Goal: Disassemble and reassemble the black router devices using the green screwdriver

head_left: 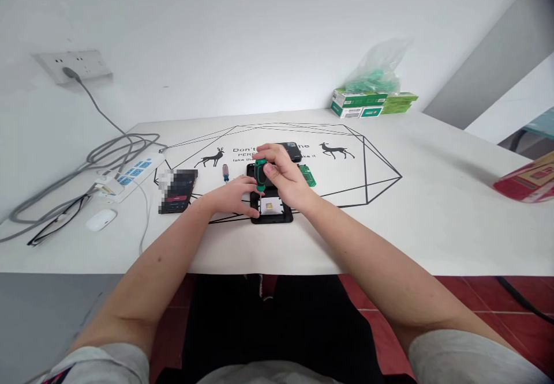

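Note:
My right hand (283,173) is closed around the green and black handle of a screwdriver (260,175), which stands nearly upright. Its shaft points down to the left inner side of an opened black device housing (277,219) that lies flat on the table. Inside the housing is a white piece with a small gold square (270,206). My left hand (234,195) grips the housing's left edge, thumb low and fingers higher up. Just behind the housing, partly covered by my right hand, are a green circuit board (307,175) and a black cover (294,151).
A small screwdriver with a clear handle (225,173) lies left of the housing, and a phone (177,192) farther left. Beyond are a power strip (138,175), grey cables, glasses (58,221) and a white earbud case (101,219). Green boxes (359,102) stand at the back.

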Available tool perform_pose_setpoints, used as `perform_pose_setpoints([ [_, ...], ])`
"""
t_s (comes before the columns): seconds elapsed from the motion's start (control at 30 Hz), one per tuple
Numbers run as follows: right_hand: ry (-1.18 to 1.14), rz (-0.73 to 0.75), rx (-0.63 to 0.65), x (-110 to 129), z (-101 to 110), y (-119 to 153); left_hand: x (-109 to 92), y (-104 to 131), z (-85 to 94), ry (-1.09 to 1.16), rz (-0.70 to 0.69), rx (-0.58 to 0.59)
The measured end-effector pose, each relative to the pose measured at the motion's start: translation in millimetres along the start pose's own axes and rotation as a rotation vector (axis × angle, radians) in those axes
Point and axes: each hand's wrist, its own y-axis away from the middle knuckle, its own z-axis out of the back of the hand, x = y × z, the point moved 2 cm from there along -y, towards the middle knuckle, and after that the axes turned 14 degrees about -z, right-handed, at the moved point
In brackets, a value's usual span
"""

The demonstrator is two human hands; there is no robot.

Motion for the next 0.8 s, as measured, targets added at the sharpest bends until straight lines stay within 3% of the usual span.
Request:
perform_pose_setpoints([
  [0.1,0.095,0.051,-0.083,-0.4,2.1,-1.0,-1.4,-0.5,0.2,-0.006,0.005,0.007],
  [0.27,0.035,0.065,-0.086,3.6,1.6,0.4,-4.0,-0.2,1.1,-0.015,0.017,0.013],
  [0.43,-0.036,-0.062,-0.086,2.3,-2.2,1.4,-5.7,-0.2,1.9,-0.025,0.027,0.018],
  [0.67,-0.205,-0.174,0.023,1.0,-6.3,4.7,-2.7,-0.2,1.2,-0.006,0.021,0.019],
  [0.8,-0.122,-0.110,0.030,2.7,-3.5,4.0,-0.1,0.4,0.6,0.004,0.014,0.007],
])
